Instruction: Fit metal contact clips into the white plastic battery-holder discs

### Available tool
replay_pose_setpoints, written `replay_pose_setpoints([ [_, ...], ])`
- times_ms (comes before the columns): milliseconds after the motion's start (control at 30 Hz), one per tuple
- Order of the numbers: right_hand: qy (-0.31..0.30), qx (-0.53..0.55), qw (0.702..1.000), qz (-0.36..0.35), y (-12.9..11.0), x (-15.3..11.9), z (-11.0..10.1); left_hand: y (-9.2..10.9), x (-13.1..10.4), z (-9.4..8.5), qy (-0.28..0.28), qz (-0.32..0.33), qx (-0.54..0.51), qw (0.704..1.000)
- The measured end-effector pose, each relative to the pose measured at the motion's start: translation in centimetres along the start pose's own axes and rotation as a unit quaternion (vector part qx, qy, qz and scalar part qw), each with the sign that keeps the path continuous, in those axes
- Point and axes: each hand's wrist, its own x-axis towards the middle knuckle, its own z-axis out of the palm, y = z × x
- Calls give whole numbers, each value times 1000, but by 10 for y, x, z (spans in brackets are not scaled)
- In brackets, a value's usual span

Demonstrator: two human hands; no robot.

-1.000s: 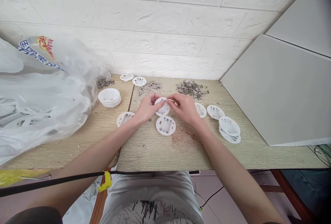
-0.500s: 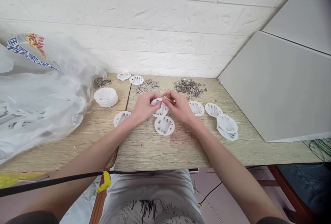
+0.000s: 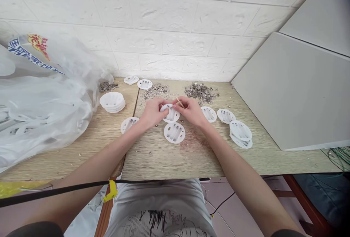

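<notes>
My left hand [image 3: 152,113] pinches the left rim of a round white plastic battery holder [image 3: 172,116], which has slots and small metal contacts. My right hand [image 3: 192,112] is closed on a thin pale stick [image 3: 179,102], and its fingertips touch the holder's upper right edge. Just below, a second battery holder [image 3: 174,132] lies flat on the table, its top edge partly behind the held one. Behind my hands are two heaps of small metal pieces, the left heap [image 3: 157,91] and the darker right heap [image 3: 200,92].
A stack of white discs [image 3: 112,102] stands left, beside a large clear plastic bag [image 3: 49,102]. More battery holders [image 3: 240,131] lie at the right, some overlapping. A grey panel [image 3: 295,91] leans at the far right. A black cable [image 3: 68,189] crosses below the table edge.
The stick in my right hand has tipped more upright. My right fingers have shifted slightly, baring more of the held battery holder. My left hand keeps its grip.
</notes>
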Motion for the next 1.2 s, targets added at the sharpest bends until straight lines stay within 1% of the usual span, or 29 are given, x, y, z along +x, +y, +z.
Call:
replay_pose_setpoints([
  [267, -26, -2, 999, 34, -2, 0, 2, -2, 0, -1, -16, -11, 44, 999],
  [467, -45, -25, 997, 49, 0, 1, 6, -4, 0, 0, -42, -18, 64, 997],
  [633, -39, -31, 997, 64, -2, 1, 7, -6, 1, 0, -36, -28, 73, 996],
  [867, -28, -28, 996, 81, -5, 2, 9, -5, 2, 0, -43, -74, 67, 994],
  [1000, -21, -32, 995, 88, -6, 2, 11, -6, 3, 1, -41, -76, 63, 994],
  [1200, -17, -74, 992, 97, -8, 3, 12, -6, 3, 1, -50, -73, 72, 994],
])
